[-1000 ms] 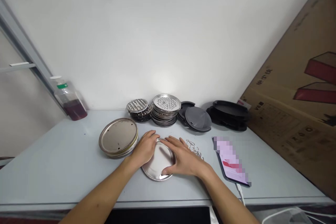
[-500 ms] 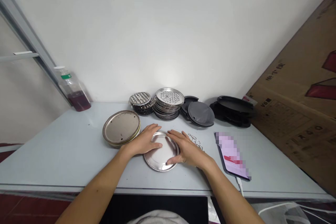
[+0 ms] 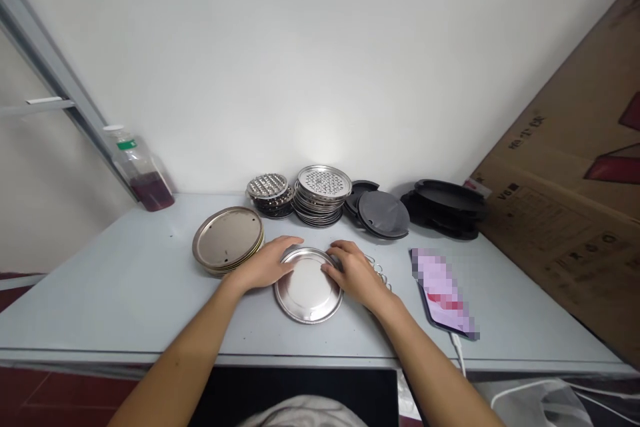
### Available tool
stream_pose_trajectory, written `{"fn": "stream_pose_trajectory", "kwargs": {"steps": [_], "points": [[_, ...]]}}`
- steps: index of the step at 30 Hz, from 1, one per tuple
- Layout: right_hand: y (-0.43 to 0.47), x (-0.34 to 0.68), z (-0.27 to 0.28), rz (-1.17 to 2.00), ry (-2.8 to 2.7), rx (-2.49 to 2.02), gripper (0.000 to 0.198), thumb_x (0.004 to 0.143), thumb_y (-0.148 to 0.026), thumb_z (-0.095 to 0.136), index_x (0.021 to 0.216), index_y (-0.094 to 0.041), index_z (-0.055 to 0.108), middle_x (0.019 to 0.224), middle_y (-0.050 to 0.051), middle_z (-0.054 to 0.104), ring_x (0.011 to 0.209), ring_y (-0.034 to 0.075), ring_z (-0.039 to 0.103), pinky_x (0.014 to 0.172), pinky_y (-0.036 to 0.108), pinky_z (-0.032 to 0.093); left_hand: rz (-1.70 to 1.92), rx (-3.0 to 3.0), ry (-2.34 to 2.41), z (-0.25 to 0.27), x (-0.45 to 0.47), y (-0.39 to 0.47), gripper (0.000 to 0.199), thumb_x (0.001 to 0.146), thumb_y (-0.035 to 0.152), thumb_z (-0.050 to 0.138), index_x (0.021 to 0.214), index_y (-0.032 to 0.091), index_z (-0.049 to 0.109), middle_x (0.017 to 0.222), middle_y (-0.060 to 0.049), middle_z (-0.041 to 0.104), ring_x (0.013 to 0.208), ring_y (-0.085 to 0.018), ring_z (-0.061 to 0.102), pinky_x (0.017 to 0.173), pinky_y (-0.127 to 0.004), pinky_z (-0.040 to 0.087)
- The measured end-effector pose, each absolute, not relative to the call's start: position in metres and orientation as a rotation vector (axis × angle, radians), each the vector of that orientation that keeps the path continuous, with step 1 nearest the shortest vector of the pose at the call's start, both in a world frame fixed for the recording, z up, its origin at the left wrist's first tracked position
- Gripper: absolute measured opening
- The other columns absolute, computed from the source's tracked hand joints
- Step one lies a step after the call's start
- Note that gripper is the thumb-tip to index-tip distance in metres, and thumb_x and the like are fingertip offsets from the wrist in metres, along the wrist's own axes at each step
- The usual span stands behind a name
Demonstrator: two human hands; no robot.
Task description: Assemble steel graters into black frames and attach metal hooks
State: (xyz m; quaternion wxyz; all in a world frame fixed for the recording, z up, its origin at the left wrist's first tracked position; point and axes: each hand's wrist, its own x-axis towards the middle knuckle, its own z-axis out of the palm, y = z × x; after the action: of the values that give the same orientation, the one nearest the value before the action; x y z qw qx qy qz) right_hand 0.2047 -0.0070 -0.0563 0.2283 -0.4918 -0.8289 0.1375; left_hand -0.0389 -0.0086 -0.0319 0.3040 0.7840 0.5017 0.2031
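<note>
A shiny round metal plate (image 3: pixel 309 293) with a raised rim lies on the table in front of me. My left hand (image 3: pixel 265 263) is at its upper left edge, thumb on the rim and fingers reaching along the far side. On the opposite edge my right hand (image 3: pixel 354 273) curls its fingers at the rim, with the thumb over the plate. Beside my left hand is a stack of dull metal discs (image 3: pixel 227 240) with small holes. Several wire hooks (image 3: pixel 381 275) lie partly hidden behind my right hand.
Along the wall stand a pile of grater discs (image 3: pixel 270 188), a taller stack of perforated discs (image 3: pixel 324 183), dark round plates (image 3: pixel 384 213) and black round trays (image 3: pixel 447 203). A phone (image 3: pixel 443 293) with a cable lies right, near a cardboard box (image 3: pixel 565 213). A bottle (image 3: pixel 150 180) stands left.
Both hands have shifted outward to the plate's sides, and the thumbs have drawn back toward the rim, leaving more of the surface in view. The plate stays in about the same place.
</note>
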Motion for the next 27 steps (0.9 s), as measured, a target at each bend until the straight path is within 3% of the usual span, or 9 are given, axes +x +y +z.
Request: {"fn": "stream_pose_trajectory", "kwargs": {"steps": [5,10,14,27], "points": [[-0.006,0.201,-0.059,0.363,-2.216,-1.418,0.016,0.088,-0.025,0.061,0.1,-0.017,0.067,0.117,0.013,0.06,0.113,0.025,0.053,0.099,0.037,0.042,0.446,2.169,1.32,-0.036,-0.04,-0.01,0.053,0.085,0.016,0.051,0.136,0.024,0.051,0.148,-0.005,0.046,0.138,-0.023,0.039,0.118,-0.038,0.026],[-0.007,0.199,-0.059,0.255,-2.266,-1.439,0.02,0.093,-0.026,0.055,0.106,-0.017,0.067,0.105,0.012,0.061,0.103,0.025,0.053,0.092,0.035,0.043,0.35,2.181,1.369,-0.035,-0.04,-0.009,0.051,0.087,0.016,0.048,0.135,0.031,0.054,0.153,-0.003,0.039,0.141,-0.024,0.035,0.117,-0.04,0.026],[-0.008,0.197,-0.058,0.203,-2.349,-1.47,0.023,0.096,-0.027,0.049,0.102,-0.019,0.07,0.093,0.01,0.062,0.093,0.024,0.053,0.086,0.036,0.042,0.35,2.186,1.353,-0.041,-0.041,-0.007,0.05,0.088,0.018,0.046,0.135,0.03,0.054,0.155,-0.003,0.037,0.142,-0.024,0.033,0.117,-0.041,0.026],[-0.009,0.196,-0.06,0.163,-2.367,-1.41,0.027,0.097,-0.02,0.044,0.09,-0.019,0.07,0.089,0.01,0.06,0.088,0.023,0.052,0.082,0.034,0.042,0.338,2.177,1.371,-0.041,-0.039,-0.008,0.049,0.087,0.016,0.046,0.133,0.028,0.056,0.154,-0.004,0.037,0.143,-0.023,0.033,0.117,-0.039,0.025]]}}
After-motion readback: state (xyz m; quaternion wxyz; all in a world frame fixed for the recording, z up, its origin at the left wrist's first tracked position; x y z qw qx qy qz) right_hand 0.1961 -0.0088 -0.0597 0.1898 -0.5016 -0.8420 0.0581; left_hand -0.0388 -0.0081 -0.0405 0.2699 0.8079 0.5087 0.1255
